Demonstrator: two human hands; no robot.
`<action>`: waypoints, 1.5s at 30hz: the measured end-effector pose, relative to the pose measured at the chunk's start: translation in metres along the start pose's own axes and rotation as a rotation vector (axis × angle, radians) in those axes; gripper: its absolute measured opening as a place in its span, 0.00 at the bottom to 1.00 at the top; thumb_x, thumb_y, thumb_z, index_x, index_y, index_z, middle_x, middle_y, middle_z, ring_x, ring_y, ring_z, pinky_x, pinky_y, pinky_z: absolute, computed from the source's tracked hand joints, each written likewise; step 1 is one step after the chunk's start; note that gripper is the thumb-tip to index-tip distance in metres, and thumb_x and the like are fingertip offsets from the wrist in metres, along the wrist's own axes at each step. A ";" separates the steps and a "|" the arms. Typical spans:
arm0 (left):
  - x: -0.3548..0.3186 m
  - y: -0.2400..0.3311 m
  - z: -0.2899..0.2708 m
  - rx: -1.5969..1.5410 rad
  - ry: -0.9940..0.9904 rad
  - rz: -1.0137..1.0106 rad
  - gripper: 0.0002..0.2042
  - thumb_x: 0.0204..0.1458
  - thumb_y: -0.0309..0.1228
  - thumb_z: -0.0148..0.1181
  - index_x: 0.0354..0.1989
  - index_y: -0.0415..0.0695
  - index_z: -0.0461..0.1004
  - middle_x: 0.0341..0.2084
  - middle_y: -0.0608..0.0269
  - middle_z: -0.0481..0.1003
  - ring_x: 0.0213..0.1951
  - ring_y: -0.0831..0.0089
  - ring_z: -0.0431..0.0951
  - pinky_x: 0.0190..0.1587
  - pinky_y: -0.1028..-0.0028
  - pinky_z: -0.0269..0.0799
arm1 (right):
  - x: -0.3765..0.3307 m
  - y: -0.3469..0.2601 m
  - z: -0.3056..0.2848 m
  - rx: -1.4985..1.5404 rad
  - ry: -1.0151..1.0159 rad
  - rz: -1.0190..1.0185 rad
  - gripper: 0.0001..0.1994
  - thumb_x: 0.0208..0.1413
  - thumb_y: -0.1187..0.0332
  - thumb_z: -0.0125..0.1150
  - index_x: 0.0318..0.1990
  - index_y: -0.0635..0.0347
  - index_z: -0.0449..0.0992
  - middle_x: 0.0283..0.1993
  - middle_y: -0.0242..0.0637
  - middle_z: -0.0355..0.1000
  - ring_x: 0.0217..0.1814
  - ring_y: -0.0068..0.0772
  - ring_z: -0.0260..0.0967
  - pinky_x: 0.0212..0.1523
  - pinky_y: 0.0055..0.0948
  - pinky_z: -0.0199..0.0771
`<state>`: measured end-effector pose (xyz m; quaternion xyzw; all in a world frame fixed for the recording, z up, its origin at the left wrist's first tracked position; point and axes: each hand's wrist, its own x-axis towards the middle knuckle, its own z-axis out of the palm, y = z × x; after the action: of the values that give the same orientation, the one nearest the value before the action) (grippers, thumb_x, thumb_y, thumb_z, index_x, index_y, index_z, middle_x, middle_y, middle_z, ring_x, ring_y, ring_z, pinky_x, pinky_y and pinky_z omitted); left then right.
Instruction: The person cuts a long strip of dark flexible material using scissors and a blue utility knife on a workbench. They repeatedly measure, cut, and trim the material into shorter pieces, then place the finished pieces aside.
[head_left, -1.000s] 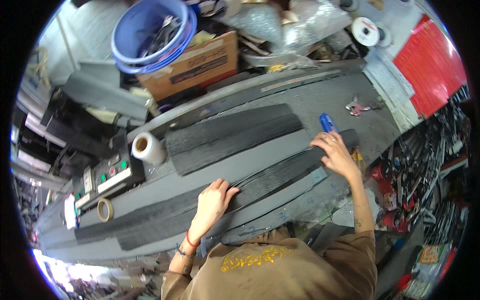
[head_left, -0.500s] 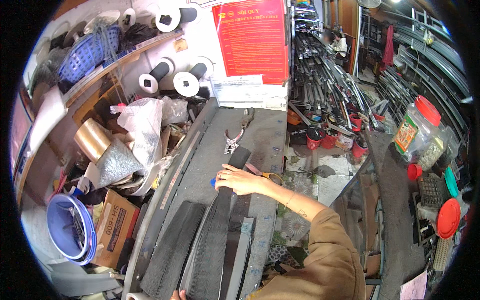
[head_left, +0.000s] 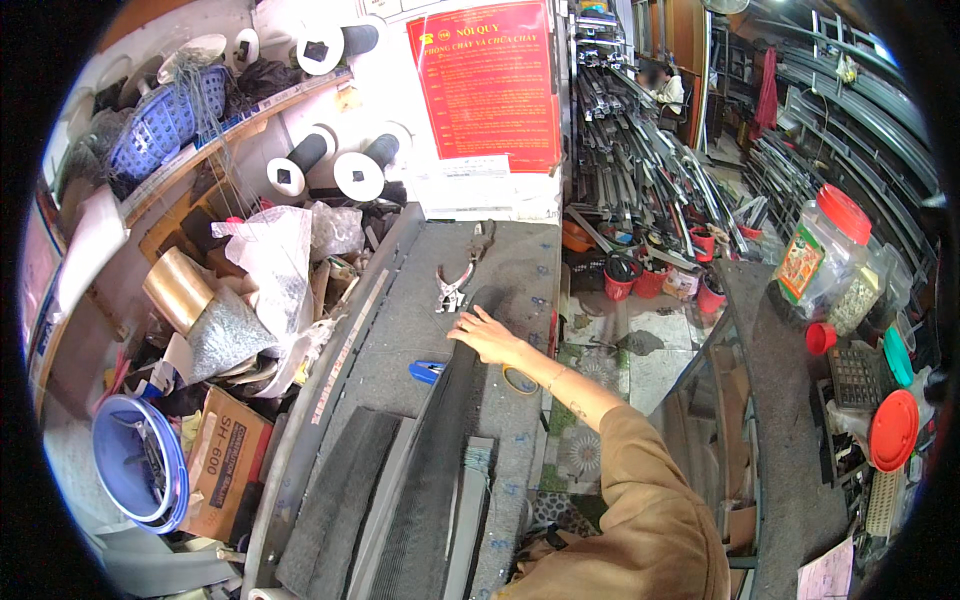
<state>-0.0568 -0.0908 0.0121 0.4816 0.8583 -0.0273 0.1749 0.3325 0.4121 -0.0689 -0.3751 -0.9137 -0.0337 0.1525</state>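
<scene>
The right hand (head_left: 485, 338) lies over the far part of a long, dark pleated strip (head_left: 425, 480), its fingers spread and stretched rather than clenched; whether the thumb presses the strip is not clear. The strip runs from under this hand back toward the body, with a short end showing just beyond the fingertips. The left hand is out of view, so its state cannot be told.

Just beyond the right hand lie metal pliers (head_left: 452, 292), jaws toward it. To its left and nearer the body is a blue tool (head_left: 427, 371); a yellow loop handle (head_left: 520, 381) sits near its wrist. Farther back toward the body, left of the strip, is a 2nd dark piece (head_left: 335, 500), flat on the grey bench (head_left: 395, 335). Well to the hand's left stand a cardboard box (head_left: 222, 490) and a blue bucket (head_left: 118, 450).
</scene>
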 end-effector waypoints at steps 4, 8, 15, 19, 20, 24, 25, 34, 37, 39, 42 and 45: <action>-0.002 -0.004 0.004 -0.018 0.049 0.013 0.24 0.57 0.47 0.52 0.38 0.33 0.75 0.30 0.37 0.75 0.32 0.43 0.75 0.34 0.55 0.70 | -0.021 -0.036 0.004 -0.110 -0.013 0.203 0.44 0.30 0.77 0.70 0.62 0.54 0.58 0.60 0.49 0.60 0.68 0.52 0.50 0.67 0.55 0.44; -0.008 -0.004 0.007 -0.046 0.129 0.044 0.23 0.57 0.47 0.51 0.38 0.34 0.75 0.30 0.38 0.75 0.32 0.43 0.75 0.34 0.55 0.71 | -0.041 -0.111 -0.011 0.050 0.010 -0.040 0.35 0.37 0.73 0.66 0.59 0.60 0.63 0.57 0.56 0.61 0.63 0.56 0.54 0.63 0.56 0.51; -0.013 -0.010 0.011 -0.118 0.392 0.187 0.23 0.57 0.47 0.51 0.39 0.35 0.75 0.31 0.39 0.75 0.32 0.44 0.76 0.35 0.55 0.71 | -0.035 -0.293 0.011 0.551 0.150 -0.486 0.16 0.52 0.68 0.58 0.47 0.61 0.68 0.43 0.43 0.64 0.53 0.42 0.62 0.64 0.52 0.48; -0.020 -0.017 0.016 -0.174 0.524 0.252 0.23 0.57 0.47 0.51 0.40 0.36 0.75 0.32 0.40 0.76 0.32 0.44 0.76 0.35 0.56 0.71 | -0.028 -0.358 0.020 0.649 -0.074 -0.620 0.15 0.56 0.62 0.54 0.46 0.61 0.69 0.41 0.44 0.66 0.47 0.44 0.64 0.56 0.45 0.58; -0.023 -0.018 0.019 -0.183 0.538 0.264 0.22 0.57 0.47 0.51 0.40 0.36 0.75 0.32 0.40 0.76 0.32 0.44 0.76 0.35 0.56 0.72 | -0.026 -0.367 0.019 0.706 -0.222 -0.649 0.14 0.56 0.61 0.54 0.44 0.61 0.70 0.39 0.44 0.66 0.45 0.44 0.65 0.51 0.43 0.61; -0.035 -0.022 0.029 -0.138 0.527 0.261 0.22 0.57 0.47 0.51 0.40 0.36 0.76 0.33 0.41 0.76 0.32 0.44 0.76 0.35 0.56 0.72 | -0.018 -0.380 0.012 0.905 -0.183 -0.779 0.16 0.56 0.56 0.55 0.36 0.62 0.73 0.33 0.41 0.68 0.40 0.42 0.66 0.44 0.38 0.61; -0.038 -0.027 0.029 -0.087 0.514 0.237 0.21 0.57 0.47 0.51 0.41 0.38 0.75 0.34 0.42 0.76 0.32 0.45 0.76 0.35 0.57 0.73 | -0.017 -0.383 0.011 0.960 -0.162 -0.773 0.18 0.57 0.53 0.53 0.31 0.63 0.73 0.28 0.39 0.65 0.38 0.41 0.64 0.43 0.37 0.60; -0.073 -0.119 0.012 0.066 0.121 -0.114 0.16 0.55 0.29 0.53 0.52 0.42 0.68 0.42 0.45 0.74 0.45 0.48 0.73 0.47 0.58 0.68 | -0.024 -0.392 0.026 1.009 -0.018 -0.642 0.16 0.59 0.57 0.51 0.29 0.61 0.71 0.31 0.38 0.64 0.39 0.38 0.59 0.43 0.37 0.58; -0.086 -0.113 0.005 0.057 0.167 -0.124 0.15 0.56 0.35 0.52 0.47 0.41 0.71 0.37 0.44 0.74 0.39 0.47 0.74 0.41 0.58 0.70 | -0.027 -0.392 0.022 1.007 -0.094 -0.608 0.14 0.57 0.59 0.54 0.30 0.61 0.70 0.31 0.36 0.63 0.39 0.36 0.58 0.43 0.36 0.57; -0.076 -0.083 0.005 0.066 0.268 -0.076 0.15 0.56 0.39 0.52 0.44 0.40 0.73 0.34 0.43 0.75 0.36 0.47 0.75 0.37 0.57 0.70 | -0.028 -0.394 0.017 1.029 -0.110 -0.608 0.12 0.56 0.60 0.55 0.30 0.60 0.70 0.32 0.36 0.65 0.40 0.37 0.59 0.43 0.36 0.58; -0.033 -0.014 0.020 0.080 0.408 0.062 0.19 0.57 0.45 0.51 0.39 0.39 0.75 0.29 0.42 0.76 0.30 0.46 0.76 0.31 0.57 0.72 | -0.034 -0.402 0.014 0.912 -0.094 -0.643 0.10 0.54 0.62 0.56 0.29 0.60 0.70 0.32 0.37 0.65 0.40 0.38 0.61 0.43 0.36 0.59; 0.027 0.052 0.050 -0.170 0.535 0.311 0.18 0.41 0.34 0.68 0.36 0.38 0.69 0.23 0.50 0.74 0.28 0.53 0.76 0.32 0.62 0.70 | -0.041 -0.405 0.018 0.846 -0.066 -0.624 0.09 0.48 0.63 0.59 0.27 0.60 0.72 0.32 0.39 0.67 0.41 0.40 0.63 0.45 0.37 0.62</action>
<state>-0.0126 -0.0516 -0.0378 0.5809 0.7891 0.1991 -0.0152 0.0739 0.0970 -0.0771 0.0083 -0.9201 0.3061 0.2444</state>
